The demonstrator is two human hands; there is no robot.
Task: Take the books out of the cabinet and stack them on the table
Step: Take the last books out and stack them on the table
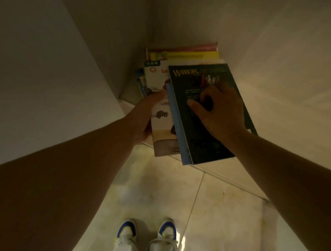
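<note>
Cabinet [46, 73]: pale walls fill the upper frame from nine through three o'clock; the books sit on its bottom shelf, near the centre.
Floor [163, 191]: pale tiles at six o'clock, with two white-and-blue shoes [146, 236] at the lower edge.
Pile of books [184, 55]: flat on the shelf at twelve o'clock from the hands, red and yellow covers at the back, front ends sticking out past the shelf edge.
White picture book [161, 123]: lies under the dark book, at its nine o'clock side, with cars printed on the cover.
Dark book [204, 142]: topmost, titled "Warriors", long axis running from twelve to six o'clock and leaning slightly towards five; its blue spine faces nine o'clock.
Right hand [222, 112]: rests on top of the dark book, fingers [193, 104] curled down against the cover, thumb out to nine o'clock.
Left hand [143, 116]: at the pile's nine o'clock edge, touching the white picture book; whether its fingers are spread or hooked beneath, I cannot tell.
Key relation: both hands are already at the pile, the right one nearest the top book; pulling towards six o'clock, along the long axis, looks the likely way out.
</note>
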